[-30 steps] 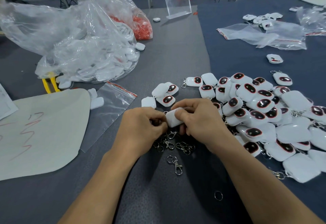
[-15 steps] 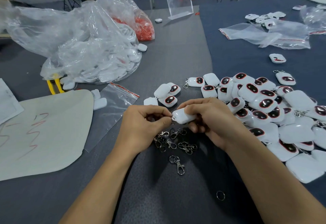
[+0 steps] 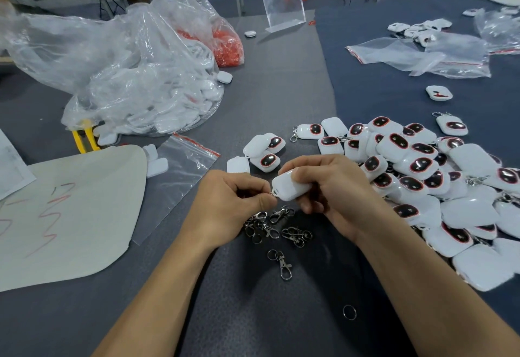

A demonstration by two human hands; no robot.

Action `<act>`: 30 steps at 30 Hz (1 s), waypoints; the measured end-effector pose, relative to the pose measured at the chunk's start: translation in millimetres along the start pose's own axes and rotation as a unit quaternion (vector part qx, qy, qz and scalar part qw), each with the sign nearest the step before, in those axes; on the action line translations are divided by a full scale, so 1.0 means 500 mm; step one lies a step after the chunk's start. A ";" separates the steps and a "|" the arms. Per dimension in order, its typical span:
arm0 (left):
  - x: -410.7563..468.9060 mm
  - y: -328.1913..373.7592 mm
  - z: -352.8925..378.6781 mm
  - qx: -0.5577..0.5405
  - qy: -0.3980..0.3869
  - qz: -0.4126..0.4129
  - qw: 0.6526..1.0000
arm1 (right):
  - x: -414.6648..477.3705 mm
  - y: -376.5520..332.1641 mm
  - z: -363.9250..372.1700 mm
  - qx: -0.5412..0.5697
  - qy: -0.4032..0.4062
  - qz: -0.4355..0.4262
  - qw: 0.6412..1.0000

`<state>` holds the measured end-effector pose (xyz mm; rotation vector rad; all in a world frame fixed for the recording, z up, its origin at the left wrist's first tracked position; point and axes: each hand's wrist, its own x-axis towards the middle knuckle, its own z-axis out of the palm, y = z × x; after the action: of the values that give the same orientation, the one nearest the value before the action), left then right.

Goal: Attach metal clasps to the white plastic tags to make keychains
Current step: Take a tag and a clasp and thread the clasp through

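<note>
My right hand (image 3: pixel 329 196) grips a white plastic tag (image 3: pixel 291 188) just above the table, its corner loop pointing left. My left hand (image 3: pixel 233 207) pinches a small metal ring (image 3: pixel 270 193) right at that loop; most of the ring is hidden by my fingertips. Below the hands lies a small heap of loose metal clasps (image 3: pixel 277 224), with one separate clasp (image 3: pixel 282 265) nearer me. A large pile of white tags with dark red-rimmed windows (image 3: pixel 439 185) spreads on the right, some with clasps on.
A big clear bag of white tags (image 3: pixel 135 81) and a bag of red parts (image 3: pixel 228 44) sit at back left. A small zip bag (image 3: pixel 180 179), a beige sheet (image 3: pixel 64 210), yellow-handled pliers (image 3: pixel 84 138) and a loose ring (image 3: pixel 349 312) lie nearby.
The tag has turned in my right hand so its loop end points left, and my left fingers have come up to that loop with the ring.
</note>
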<state>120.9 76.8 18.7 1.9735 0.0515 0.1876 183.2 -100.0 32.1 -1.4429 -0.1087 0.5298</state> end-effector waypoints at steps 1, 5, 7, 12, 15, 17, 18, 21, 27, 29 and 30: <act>-0.002 0.001 -0.001 0.049 0.004 0.020 0.999 | 0.000 0.003 0.002 -0.012 0.009 -0.012 1.000; -0.007 0.004 -0.003 0.269 0.060 0.135 0.952 | -0.002 0.021 0.029 -0.020 0.057 -0.053 0.997; -0.007 0.003 -0.006 0.287 0.105 0.144 0.941 | -0.002 0.022 0.038 0.034 0.056 -0.039 0.997; -0.002 0.011 0.004 -0.068 0.093 0.017 0.993 | -0.001 0.007 0.028 0.119 0.015 0.032 0.992; 0.002 0.011 0.012 -0.100 0.081 0.014 0.992 | -0.003 0.010 0.026 0.131 0.014 0.037 0.991; 0.001 0.009 0.009 -0.044 0.090 0.053 0.993 | -0.003 0.012 0.026 0.136 0.023 0.024 0.990; 0.000 0.009 0.008 0.012 0.093 0.077 0.993 | -0.003 0.013 0.027 0.128 0.035 0.006 0.991; 0.000 0.008 0.000 0.225 0.069 0.143 0.961 | -0.008 0.023 0.040 -0.019 0.103 -0.135 0.985; -0.001 0.004 -0.008 0.232 0.130 0.121 0.956 | -0.010 0.028 0.055 -0.037 0.105 -0.170 0.979; -0.001 0.003 0.001 0.068 0.133 0.069 0.986 | -0.007 0.018 0.049 0.062 0.068 -0.096 0.991; -0.001 0.006 0.008 0.004 0.121 0.051 0.991 | -0.006 0.014 0.046 0.094 0.057 -0.068 0.992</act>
<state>120.8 72.1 19.8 1.9533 0.1079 0.4937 169.6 -80.0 29.5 -1.2677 -0.0644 0.3358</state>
